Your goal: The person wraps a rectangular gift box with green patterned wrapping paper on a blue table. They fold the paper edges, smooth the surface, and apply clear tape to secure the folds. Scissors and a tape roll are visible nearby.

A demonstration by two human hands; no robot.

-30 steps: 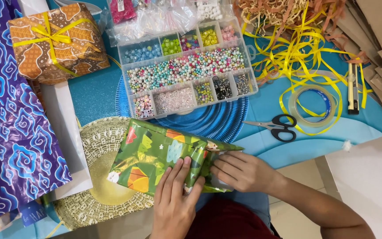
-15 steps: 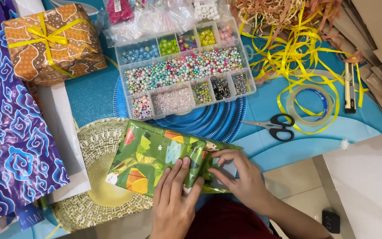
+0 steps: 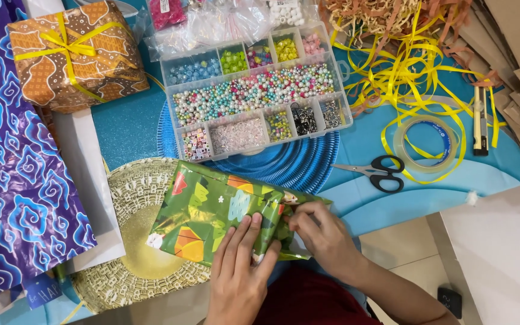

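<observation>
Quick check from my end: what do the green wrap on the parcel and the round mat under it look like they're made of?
Green wrap: looks like glossy, foil-like gift paper; it shows bright glare patches and holds sharp creases where the right hand folds its end and the left hand presses it flat.
Round mat: probably openwork plastic with a metallic gold finish; the centre shines, the rim is lacy. Hard to confirm.

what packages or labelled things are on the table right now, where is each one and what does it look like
Green wrapped parcel: near edge, flat, glossy leaf-patterned paper; left hand pressing it, right hand at its end fold.
Brown wrapped box: far left, batik pattern, yellow ribbon bow.
Bead organiser: centre, clear plastic, compartments of coloured beads.
Bead bags: behind the organiser, clear, with small labels.
Tape roll: right, clear ring.
</observation>
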